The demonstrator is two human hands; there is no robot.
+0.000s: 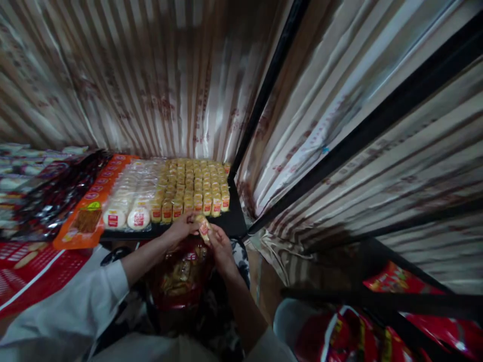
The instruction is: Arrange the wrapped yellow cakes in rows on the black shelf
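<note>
Between my two hands, in front of the shelf edge, is a small yellow wrapped snack packet [204, 230] with a red label. My left hand [184, 226] has its fingers closed at the packet's upper left end. On the other side my right hand [221, 247] pinches its right edge. Just behind my hands stand tight rows of matching yellow packets [198, 183], their labels facing me. Below, at my lap, a red container [177, 303] holds more yellow-wrapped packets [179, 279].
Left of the rows lie white round wrapped snacks [138, 217], an orange packet [85, 218] and dark packs [56, 193]. A red basket [41, 276] is at lower left. Black poles [271, 80] and striped curtain [169, 75] enclose the black shelf [237, 218]. Red bags [352, 334] sit lower right.
</note>
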